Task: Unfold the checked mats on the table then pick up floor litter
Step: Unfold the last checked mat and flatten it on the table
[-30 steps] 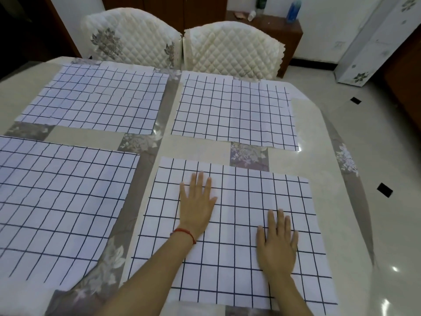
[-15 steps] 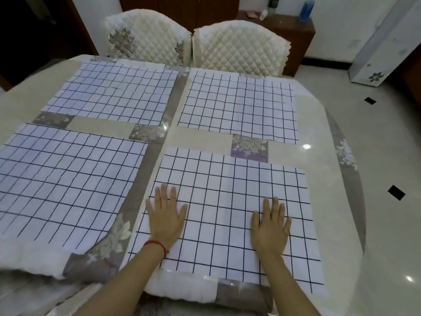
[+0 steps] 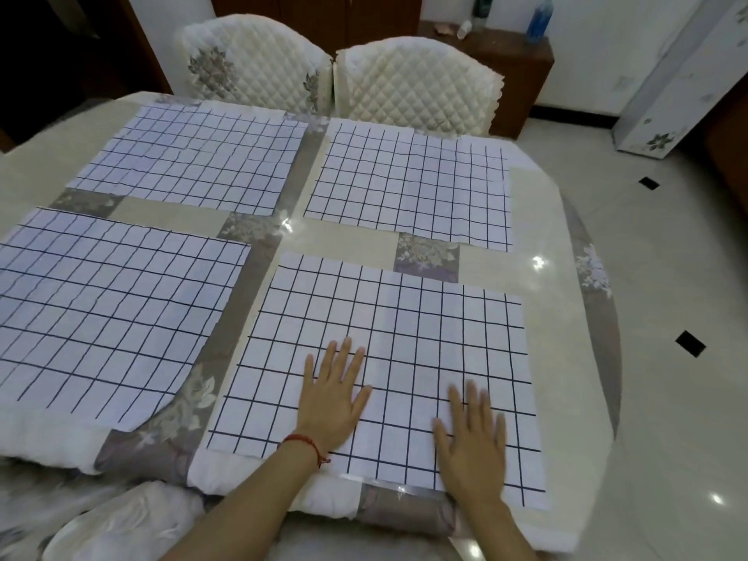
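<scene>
White checked mat lies flat; both hands, left and right, press it, fingers straight.

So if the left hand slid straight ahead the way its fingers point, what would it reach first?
Nothing stands in its way: the left hand would cross the near right mat, then bare tablecloth, then likely the far right mat.

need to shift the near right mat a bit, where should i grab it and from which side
Take the near right mat at its near right corner, coming from the table's near edge. It lies flat, so no raised part offers a grip; that corner sits close to the right hand, with bare table beside it.
</scene>
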`<state>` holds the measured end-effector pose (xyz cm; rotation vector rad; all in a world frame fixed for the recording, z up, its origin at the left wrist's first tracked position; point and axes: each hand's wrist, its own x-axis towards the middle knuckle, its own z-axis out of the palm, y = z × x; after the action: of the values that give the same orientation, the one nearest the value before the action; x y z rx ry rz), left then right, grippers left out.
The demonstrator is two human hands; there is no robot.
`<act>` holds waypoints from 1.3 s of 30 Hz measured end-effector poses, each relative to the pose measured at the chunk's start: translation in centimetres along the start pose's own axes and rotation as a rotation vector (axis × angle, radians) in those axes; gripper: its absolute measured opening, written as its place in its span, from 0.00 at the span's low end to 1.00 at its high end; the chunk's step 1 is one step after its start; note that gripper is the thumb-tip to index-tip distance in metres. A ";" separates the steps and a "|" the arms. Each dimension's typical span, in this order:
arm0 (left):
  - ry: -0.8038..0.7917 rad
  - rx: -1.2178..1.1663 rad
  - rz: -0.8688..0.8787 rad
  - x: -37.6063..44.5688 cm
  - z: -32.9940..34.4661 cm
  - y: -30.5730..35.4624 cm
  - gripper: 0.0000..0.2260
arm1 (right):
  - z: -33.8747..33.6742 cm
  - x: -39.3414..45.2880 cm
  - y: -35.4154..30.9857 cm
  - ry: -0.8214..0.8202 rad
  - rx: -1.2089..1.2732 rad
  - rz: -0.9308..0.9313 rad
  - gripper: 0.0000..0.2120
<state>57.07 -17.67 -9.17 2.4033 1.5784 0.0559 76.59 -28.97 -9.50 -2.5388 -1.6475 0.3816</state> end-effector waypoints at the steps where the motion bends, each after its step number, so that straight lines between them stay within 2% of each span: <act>1: -0.012 -0.008 -0.004 0.0 0.1 -0.1 0.27 | -0.2 -0.3 0.6 0.008 0.005 0.039 0.29; 6: -0.111 -0.007 -0.003 0.5 0.4 -0.4 0.27 | -1.5 0.0 -0.8 -0.011 0.066 0.102 0.28; 8: -0.189 -0.117 0.028 1.0 -0.4 -0.8 0.28 | -2.2 0.6 -3.0 0.013 0.124 0.068 0.25; 10: -0.244 -0.301 0.024 1.3 -2.1 -1.6 0.28 | -2.9 1.3 -6.1 0.008 0.245 -0.052 0.23; 12: -0.199 -0.407 0.000 1.2 -3.9 -3.3 0.27 | -3.1 2.0 -9.7 -0.031 0.331 -0.188 0.21; 15: -0.060 -0.365 -0.022 0.6 -6.7 -7.5 0.25 | -2.5 2.3 -15.0 -0.097 0.316 -0.361 0.21; 18: 0.082 -0.289 -0.050 -0.7 -9.1 -13.5 0.22 | -1.3 2.0 -20.0 -0.130 0.317 -0.459 0.21; 21: 0.078 -0.173 -0.169 -2.6 -10.0 -20.6 0.22 | 0.0 1.3 -24.8 -0.168 0.324 -0.493 0.21; 26: -0.045 -0.026 -0.275 -5.3 -9.2 -29.6 0.24 | 2.3 -0.4 -31.3 -0.172 0.230 -0.438 0.17; 29: -0.099 0.031 -0.230 -6.1 -8.0 -31.6 0.36 | 3.2 -1.0 -33.9 -0.198 0.224 -0.344 0.16; 35: -0.009 -0.005 -0.222 -6.9 -6.9 -31.8 0.32 | 3.5 -1.8 -37.3 -0.353 0.743 0.020 0.12; 39: 0.013 -0.020 -0.225 -7.0 -7.3 -31.6 0.30 | 3.9 -1.8 -39.0 -0.414 0.874 0.139 0.11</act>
<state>24.58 -10.73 -8.94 2.1992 1.8341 0.0432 40.40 -14.69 -4.80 -1.9538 -1.0152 1.3593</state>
